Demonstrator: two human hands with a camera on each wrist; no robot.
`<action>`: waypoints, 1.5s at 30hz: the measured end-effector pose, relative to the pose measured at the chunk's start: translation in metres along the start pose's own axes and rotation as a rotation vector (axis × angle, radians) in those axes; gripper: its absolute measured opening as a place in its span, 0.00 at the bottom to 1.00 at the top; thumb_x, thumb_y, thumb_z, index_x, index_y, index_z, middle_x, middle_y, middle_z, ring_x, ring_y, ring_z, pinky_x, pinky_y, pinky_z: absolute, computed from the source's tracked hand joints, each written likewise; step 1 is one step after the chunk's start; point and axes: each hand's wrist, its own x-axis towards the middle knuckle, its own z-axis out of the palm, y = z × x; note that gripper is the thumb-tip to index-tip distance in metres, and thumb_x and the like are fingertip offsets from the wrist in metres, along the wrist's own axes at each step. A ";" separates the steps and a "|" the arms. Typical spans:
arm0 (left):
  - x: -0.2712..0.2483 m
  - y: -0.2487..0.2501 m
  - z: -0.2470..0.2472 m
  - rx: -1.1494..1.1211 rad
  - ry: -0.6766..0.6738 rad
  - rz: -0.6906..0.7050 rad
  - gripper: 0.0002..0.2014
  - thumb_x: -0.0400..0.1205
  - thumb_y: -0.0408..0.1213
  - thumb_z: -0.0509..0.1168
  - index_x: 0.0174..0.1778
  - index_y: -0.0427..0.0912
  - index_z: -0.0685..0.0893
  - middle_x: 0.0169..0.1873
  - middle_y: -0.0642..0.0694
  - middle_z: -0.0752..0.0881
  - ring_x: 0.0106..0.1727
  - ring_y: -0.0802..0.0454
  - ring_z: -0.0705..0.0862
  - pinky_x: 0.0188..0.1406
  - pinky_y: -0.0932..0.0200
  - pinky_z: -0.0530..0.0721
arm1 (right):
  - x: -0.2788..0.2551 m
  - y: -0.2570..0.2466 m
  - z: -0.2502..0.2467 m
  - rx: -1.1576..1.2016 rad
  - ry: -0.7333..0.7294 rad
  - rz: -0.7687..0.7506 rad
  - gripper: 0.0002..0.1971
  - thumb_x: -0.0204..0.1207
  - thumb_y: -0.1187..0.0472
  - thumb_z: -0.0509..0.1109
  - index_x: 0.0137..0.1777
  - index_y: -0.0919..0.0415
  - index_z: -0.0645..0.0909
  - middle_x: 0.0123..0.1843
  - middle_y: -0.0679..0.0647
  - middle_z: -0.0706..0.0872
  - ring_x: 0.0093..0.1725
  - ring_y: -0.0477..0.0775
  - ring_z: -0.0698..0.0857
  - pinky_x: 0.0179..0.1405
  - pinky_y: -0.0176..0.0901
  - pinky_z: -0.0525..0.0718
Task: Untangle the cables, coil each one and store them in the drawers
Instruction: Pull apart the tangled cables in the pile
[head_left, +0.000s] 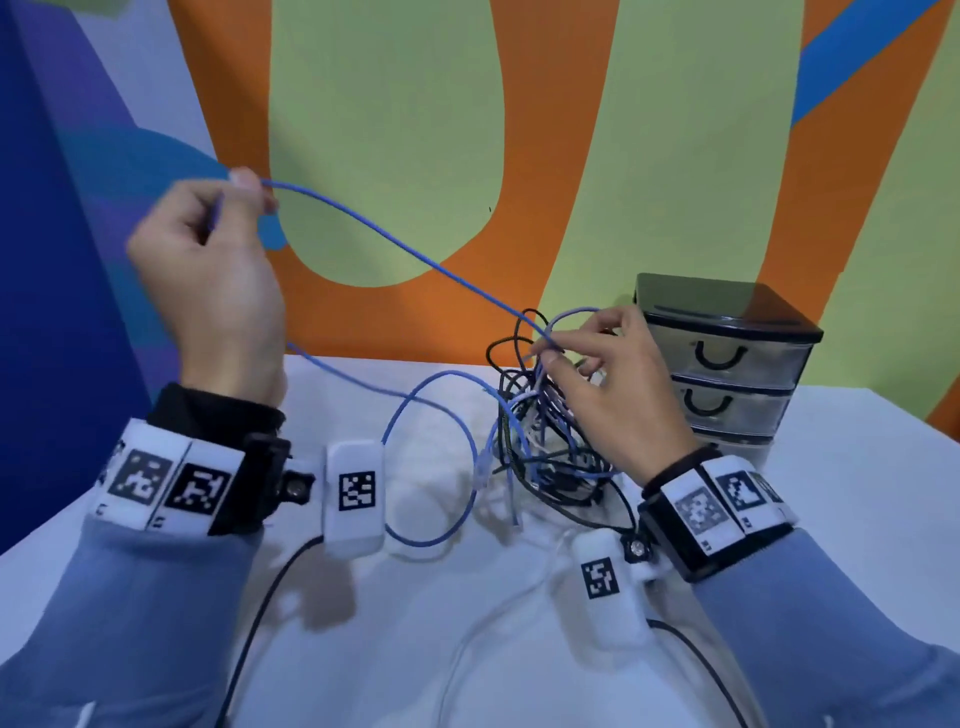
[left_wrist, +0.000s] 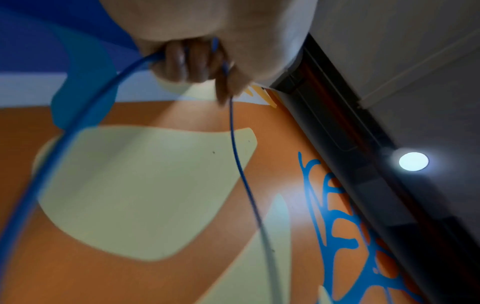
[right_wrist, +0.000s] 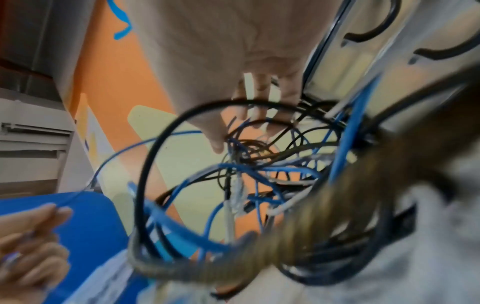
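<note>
Left grip (head_left: 208, 270) pinching blue cable (head_left: 395, 244)

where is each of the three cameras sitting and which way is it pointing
Head: on the head, looking forward and down at the table, cable tangle and drawers; both hands and forearms show.
Left wrist: under the raised left hand, looking up at wall and ceiling; curled fingers grip the blue cable.
Right wrist: under the right hand, facing the tangle and drawers.
Shared: all views show the blue cable.

Bare white table (head_left: 857, 519) lies right of the cable tangle (head_left: 540, 431), which crowds the drawer unit (head_left: 737, 374) fronts.
</note>
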 end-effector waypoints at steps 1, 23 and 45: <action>0.001 -0.004 -0.002 0.079 -0.074 -0.082 0.10 0.80 0.48 0.71 0.33 0.52 0.89 0.23 0.56 0.80 0.31 0.50 0.77 0.39 0.53 0.75 | 0.000 -0.001 -0.001 0.067 0.017 0.008 0.07 0.86 0.51 0.73 0.54 0.42 0.93 0.53 0.43 0.80 0.42 0.47 0.83 0.50 0.54 0.88; -0.074 0.025 0.031 0.412 -0.758 0.456 0.09 0.89 0.44 0.70 0.43 0.50 0.90 0.22 0.61 0.77 0.28 0.62 0.75 0.30 0.63 0.65 | -0.010 -0.021 0.008 0.309 -0.317 -0.085 0.22 0.85 0.61 0.73 0.71 0.39 0.71 0.67 0.41 0.85 0.59 0.45 0.90 0.67 0.57 0.86; -0.034 0.009 0.013 0.489 -0.443 0.172 0.08 0.86 0.40 0.67 0.51 0.53 0.92 0.42 0.59 0.91 0.46 0.55 0.89 0.59 0.47 0.87 | -0.001 -0.022 0.003 0.211 0.149 -0.077 0.10 0.93 0.49 0.59 0.54 0.51 0.76 0.33 0.51 0.86 0.33 0.55 0.87 0.33 0.64 0.86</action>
